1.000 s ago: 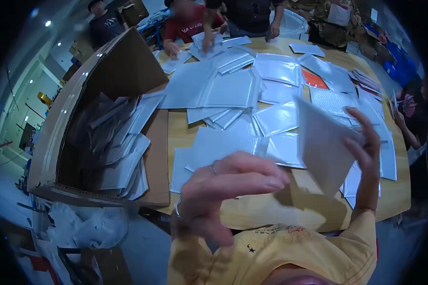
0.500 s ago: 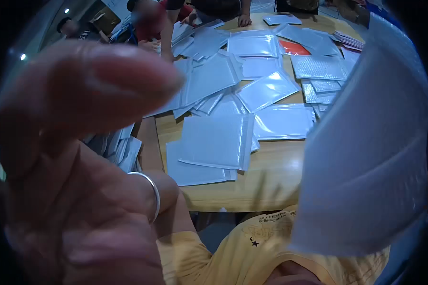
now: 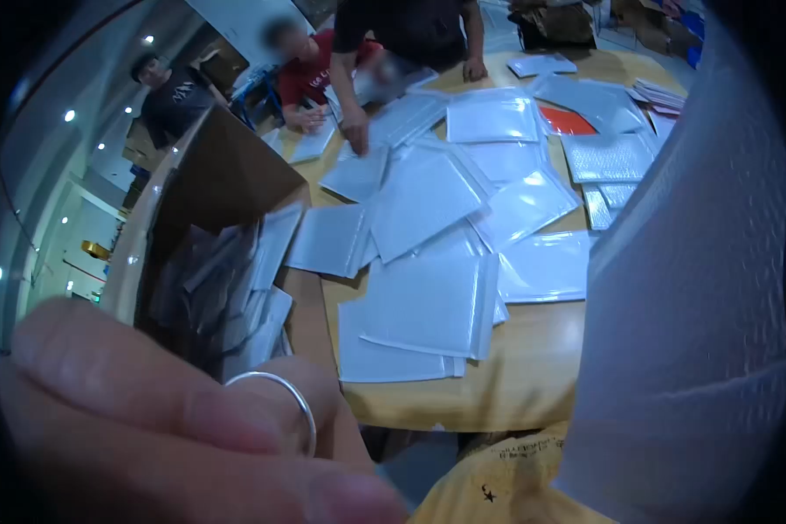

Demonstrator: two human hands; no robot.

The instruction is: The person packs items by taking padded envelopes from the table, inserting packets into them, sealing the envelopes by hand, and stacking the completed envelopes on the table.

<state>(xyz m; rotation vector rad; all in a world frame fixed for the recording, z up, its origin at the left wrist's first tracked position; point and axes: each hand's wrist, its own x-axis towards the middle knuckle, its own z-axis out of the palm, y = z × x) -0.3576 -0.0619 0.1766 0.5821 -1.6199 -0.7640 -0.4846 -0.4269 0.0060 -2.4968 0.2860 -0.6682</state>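
Observation:
My left hand [image 3: 175,428] looms large and blurred at the lower left, close to the camera. Its fingers are extended and a little apart, with nothing visible between them. A silver bangle [image 3: 304,403] circles that wrist. At the right edge, a white bubble mailer [image 3: 681,341] stands up close to the camera and covers part of the table. My right hand does not show, so whatever supports this mailer is hidden. White padded mailers [image 3: 428,301] lie in an overlapping spread on the wooden table [image 3: 533,349].
To the left stands an open cardboard box [image 3: 236,170] filled with mailers [image 3: 258,306]. An orange-red sheet [image 3: 568,120] lies among the far mailers. A person in dark clothing [image 3: 402,35] reaches over the table, a person in red [image 3: 310,83] sits alongside, and another person [image 3: 179,100] is farther back.
My left hand has dropped lower, uncovering the cardboard box. The view has shifted left and up. The co-worker's hand now touches a mailer, and another mailer lies left of the pile.

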